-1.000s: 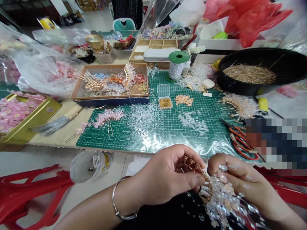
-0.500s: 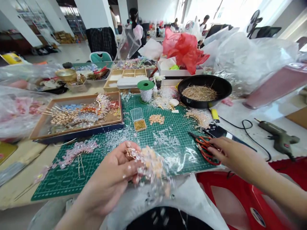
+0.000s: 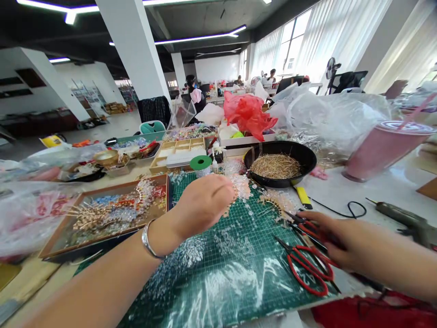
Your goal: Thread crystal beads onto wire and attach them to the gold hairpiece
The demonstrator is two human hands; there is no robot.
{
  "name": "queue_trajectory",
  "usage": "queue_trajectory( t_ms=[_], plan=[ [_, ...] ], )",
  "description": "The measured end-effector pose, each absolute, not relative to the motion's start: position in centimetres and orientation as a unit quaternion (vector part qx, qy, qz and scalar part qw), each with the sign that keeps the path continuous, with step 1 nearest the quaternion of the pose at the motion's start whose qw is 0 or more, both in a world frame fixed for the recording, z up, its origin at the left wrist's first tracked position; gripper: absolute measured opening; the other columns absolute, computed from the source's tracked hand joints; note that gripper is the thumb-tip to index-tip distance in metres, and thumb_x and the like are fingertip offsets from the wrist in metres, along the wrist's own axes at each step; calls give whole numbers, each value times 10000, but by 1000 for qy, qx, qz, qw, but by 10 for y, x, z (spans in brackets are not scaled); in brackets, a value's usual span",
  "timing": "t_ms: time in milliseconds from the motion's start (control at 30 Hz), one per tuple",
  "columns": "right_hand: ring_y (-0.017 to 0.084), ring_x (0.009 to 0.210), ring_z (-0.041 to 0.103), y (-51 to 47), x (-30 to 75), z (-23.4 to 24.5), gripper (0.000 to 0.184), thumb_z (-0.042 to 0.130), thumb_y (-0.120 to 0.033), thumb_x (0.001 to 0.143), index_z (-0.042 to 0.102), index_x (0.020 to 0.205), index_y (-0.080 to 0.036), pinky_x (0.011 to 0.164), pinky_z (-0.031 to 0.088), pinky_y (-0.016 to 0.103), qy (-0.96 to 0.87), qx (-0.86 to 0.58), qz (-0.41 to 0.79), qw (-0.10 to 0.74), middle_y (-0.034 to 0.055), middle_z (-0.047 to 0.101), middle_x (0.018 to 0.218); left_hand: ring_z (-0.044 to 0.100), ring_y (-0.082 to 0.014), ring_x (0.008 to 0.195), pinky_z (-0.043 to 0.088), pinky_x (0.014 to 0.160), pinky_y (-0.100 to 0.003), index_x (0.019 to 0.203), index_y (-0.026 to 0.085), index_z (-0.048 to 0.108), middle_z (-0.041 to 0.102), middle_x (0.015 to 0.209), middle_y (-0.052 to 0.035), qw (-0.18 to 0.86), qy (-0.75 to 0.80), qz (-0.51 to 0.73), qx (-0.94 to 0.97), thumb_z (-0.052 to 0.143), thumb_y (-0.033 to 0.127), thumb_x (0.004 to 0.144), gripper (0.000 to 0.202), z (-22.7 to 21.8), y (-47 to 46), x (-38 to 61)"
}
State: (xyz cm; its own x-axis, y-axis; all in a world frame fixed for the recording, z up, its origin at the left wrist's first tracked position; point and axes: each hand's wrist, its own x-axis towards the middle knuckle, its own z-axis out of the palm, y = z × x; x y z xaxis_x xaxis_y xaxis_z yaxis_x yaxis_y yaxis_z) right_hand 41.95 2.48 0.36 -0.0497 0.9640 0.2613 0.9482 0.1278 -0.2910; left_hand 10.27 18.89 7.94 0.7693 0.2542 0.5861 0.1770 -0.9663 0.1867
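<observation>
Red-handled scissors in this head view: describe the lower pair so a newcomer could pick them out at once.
On the green cutting mat, look to the corner nearest the wearer on the right. Two red-handled tools lie there by the right hand. The lower scissors have large red loops clear of the fingers, while the other red-handled tool sits higher, right under the hand.

Two hands point(image 3: 203, 205) show, with one bracelet point(image 3: 148, 240) on the left wrist. At lower right lie two pairs of scissors point(image 3: 309, 269). Toward the right of the frame are one black pan point(image 3: 280, 152), one pink cup point(image 3: 382, 152) and one glue gun point(image 3: 406, 218). Near the top centre sits one green spool point(image 3: 200, 164), and one cutting mat point(image 3: 218, 278) fills the bottom centre.
</observation>
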Motion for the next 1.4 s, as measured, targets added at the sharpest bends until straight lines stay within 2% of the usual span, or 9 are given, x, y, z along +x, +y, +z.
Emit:
queue_trajectory(
  t_ms=[100, 167, 300, 367, 500, 767, 1100, 1300, 1400],
  plan=[
    [245, 399, 626, 29, 440, 35, 443, 692, -430, 825, 655, 1249, -305, 381, 437, 344, -706, -678, 12, 205, 55, 728, 606, 626, -199, 893, 494, 884, -405, 845, 210, 676, 718, 972, -81, 34, 63, 267, 961, 494, 146, 926, 209, 86, 206, 126],
    [289, 585, 706, 35, 438, 52, 435, 694, -537, 828, 678, 1205, -320, 506, 496, 389, -718, -661, -14, 217, 119, 784, 844, 617, -186, 866, 497, 879, -395, 834, 219, 683, 721, 950, -62, 27, 51, 239, 969, 490, 169, 936, 224, 86, 215, 144],
    [278, 481, 654, 59, 409, 67, 550, 633, -707, 789, 665, 1204, -347, 433, 379, 365, -764, -612, -42, 199, 35, 749, 680, 610, -193, 884, 489, 877, -396, 896, 212, 682, 727, 992, -76, -39, 24, 205, 978, 433, 183, 974, 262, 83, 232, 175],
    [289, 559, 679, 76, 400, 66, 548, 613, -742, 779, 693, 1106, -309, 477, 393, 366, -765, -616, -87, 168, 46, 754, 739, 613, -200, 906, 483, 878, -392, 933, 194, 674, 726, 1027, -93, -113, 3, 204, 972, 388, 163, 993, 294, 82, 241, 186],
    [280, 524, 650, 103, 406, 54, 450, 605, -658, 829, 688, 1022, -260, 451, 274, 334, -739, -645, -156, 119, 64, 718, 663, 623, -210, 912, 485, 851, -371, 944, 143, 672, 723, 1011, -123, -226, -39, 214, 949, 365, 123, 999, 312, 81, 255, 201],
    [240, 447, 578, 129, 426, 46, 510, 534, -740, 837, 666, 999, -274, 473, 94, 314, -714, -669, -180, 100, 42, 631, 532, 634, -209, 940, 482, 882, -372, 930, 135, 689, 717, 986, -117, -187, -48, 209, 959, 396, 131, 991, 299, 83, 273, 224],
    [258, 526, 642, 140, 432, 74, 327, 592, -549, 887, 660, 997, -249, 463, 165, 303, -726, -669, -155, 38, 49, 713, 645, 643, -192, 868, 521, 776, -324, 906, 128, 670, 721, 965, -86, -305, -65, 254, 915, 419, 156, 1003, 270, 78, 282, 237],
    [278, 625, 686, 153, 444, 82, 430, 567, -683, 864, 664, 982, -281, 480, 193, 305, -755, -642, -130, -9, 26, 735, 708, 646, -203, 850, 523, 761, -329, 891, 126, 666, 722, 945, -79, -309, -80, 242, 916, 443, 151, 991, 246, 77, 287, 237],
    [277, 661, 694, 156, 445, 88, 388, 610, -638, 866, 669, 991, -276, 499, 254, 311, -759, -638, -126, -36, 20, 722, 716, 644, -197, 835, 517, 735, -323, 890, 137, 664, 720, 932, -73, -309, -85, 218, 922, 417, 156, 1001, 271, 79, 288, 240]
  ],
)
